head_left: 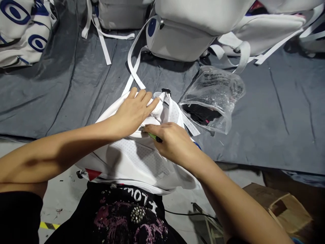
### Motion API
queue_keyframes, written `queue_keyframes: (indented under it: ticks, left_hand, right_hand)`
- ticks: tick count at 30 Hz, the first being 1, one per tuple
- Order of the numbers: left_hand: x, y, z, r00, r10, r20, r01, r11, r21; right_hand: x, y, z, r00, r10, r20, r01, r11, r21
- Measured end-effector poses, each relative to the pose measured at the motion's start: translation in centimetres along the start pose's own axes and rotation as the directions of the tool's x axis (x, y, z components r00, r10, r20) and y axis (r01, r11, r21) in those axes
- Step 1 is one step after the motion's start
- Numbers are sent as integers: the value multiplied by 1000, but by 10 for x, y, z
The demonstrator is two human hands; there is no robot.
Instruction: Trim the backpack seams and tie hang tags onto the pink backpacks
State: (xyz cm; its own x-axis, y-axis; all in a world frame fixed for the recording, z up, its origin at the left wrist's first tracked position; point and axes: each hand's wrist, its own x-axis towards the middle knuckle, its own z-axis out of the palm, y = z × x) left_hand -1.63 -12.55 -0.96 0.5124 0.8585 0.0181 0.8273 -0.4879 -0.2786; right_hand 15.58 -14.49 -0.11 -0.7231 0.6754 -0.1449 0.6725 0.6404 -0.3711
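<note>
Under the half-open left hand [134,112], a white bag [144,161]; right hand [174,141] grips green tool [153,136].

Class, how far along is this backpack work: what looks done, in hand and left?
Probably done: the plump backpacks at the table's far side, though their finish can't be checked. In hand: the white backpack, left hand on its fabric, right hand holding a green-handled tool there. Left: seemingly this slack, unfilled one; exact steps can't be told.
</note>
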Motion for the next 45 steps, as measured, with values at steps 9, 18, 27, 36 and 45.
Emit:
queue_keyframes:
  ticks: [9, 18, 27, 36, 45]
  left_hand:
    - [-41, 5, -34, 990, -77, 120, 71, 996, 55]
    - [-130, -20, -47, 792, -524, 314, 572, 816, -83]
    - [-79, -25, -22, 725, -531, 439, 603, 797, -33]
    - [-61, -34, 0, 800, -408, 440, 447, 894, 16]
    - [-65, -49, -14, 781, -335, 527, 468, 873, -139]
  right_hand:
    - [-13, -10, 8, 989, -76, -124, 95, 982, 162]
    - [-4, -33, 30, 944, -165, -285, 252, 919, 303]
    - [18, -48, 64, 978, -40, -203, 131, 879, 458]
    - [25, -34, 73, 965, 25, -261, 87, 908, 409]
    - [26, -30, 84, 896, -6, -444, 231, 860, 455]
